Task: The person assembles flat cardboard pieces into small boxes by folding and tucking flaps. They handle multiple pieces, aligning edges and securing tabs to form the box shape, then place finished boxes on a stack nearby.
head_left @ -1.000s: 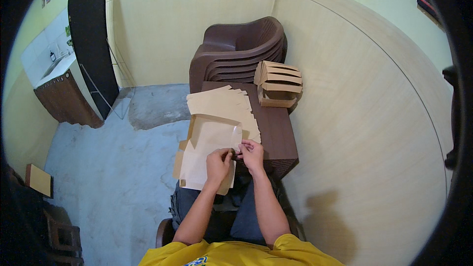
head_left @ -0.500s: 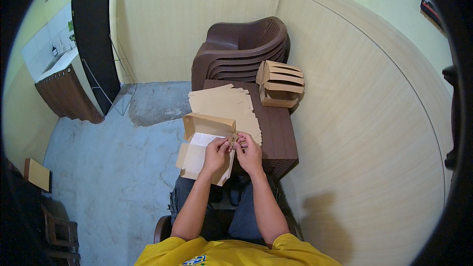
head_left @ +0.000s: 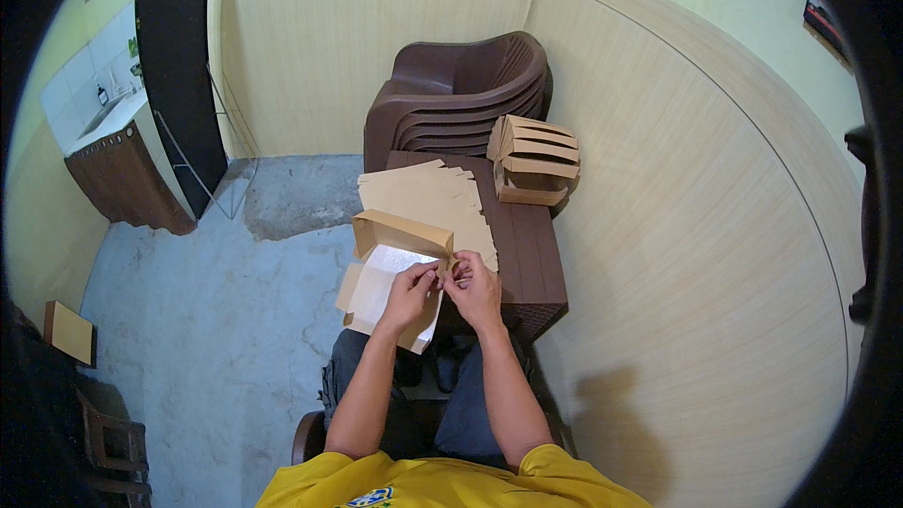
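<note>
A partly folded cardboard box (head_left: 372, 306), brown outside with a pale shiny inner face, rests over my lap. Its far wall stands up, while flaps stick out at the left and near sides. My left hand (head_left: 410, 293) pinches the box at its right side, near the far right corner. Close beside it, my right hand (head_left: 475, 290) grips the corner flap with bent fingers. The fingertips partly hide that corner. Just beyond the box, flat cardboard blanks (head_left: 428, 190) lie in a fanned stack on the brown table.
The brown table (head_left: 527, 254) has a stack of folded cardboard boxes (head_left: 534, 162) at its far right. Stacked brown plastic chairs (head_left: 461, 85) stand behind it. A wood-look wall (head_left: 696, 226) runs along the right. A tall black board (head_left: 177, 85) leans at the far left.
The box has tilted slightly, and its far wall sits a little higher and further right. My fingers have shifted a little at the right corner, still holding it.
</note>
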### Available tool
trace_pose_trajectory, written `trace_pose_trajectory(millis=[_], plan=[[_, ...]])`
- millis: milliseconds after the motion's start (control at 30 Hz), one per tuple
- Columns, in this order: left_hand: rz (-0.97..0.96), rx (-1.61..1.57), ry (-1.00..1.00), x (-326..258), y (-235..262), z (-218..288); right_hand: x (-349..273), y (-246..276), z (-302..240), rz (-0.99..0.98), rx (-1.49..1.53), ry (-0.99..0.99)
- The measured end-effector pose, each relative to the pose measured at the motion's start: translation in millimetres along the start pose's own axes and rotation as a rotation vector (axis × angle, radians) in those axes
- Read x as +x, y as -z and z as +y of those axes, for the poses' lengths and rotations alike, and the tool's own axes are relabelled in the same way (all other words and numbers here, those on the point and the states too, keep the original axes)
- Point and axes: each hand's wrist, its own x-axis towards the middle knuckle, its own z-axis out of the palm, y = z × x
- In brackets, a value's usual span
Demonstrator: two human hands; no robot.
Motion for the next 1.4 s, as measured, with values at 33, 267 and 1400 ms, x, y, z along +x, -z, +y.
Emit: trace_pose_trajectory(millis=[33,267,1400], plan=[[-0.019,-0.023,-0.045,0,0,1,0,0,0,0.001,0.0,-0.024],[0.016,0.108,-0.036,-6,-2,12,2,4,1,-0.039,0.084,-0.032],[0.087,-0.03,0.137,3,-19,3,-8,-13,43,-0.085,0.622,-0.298]])
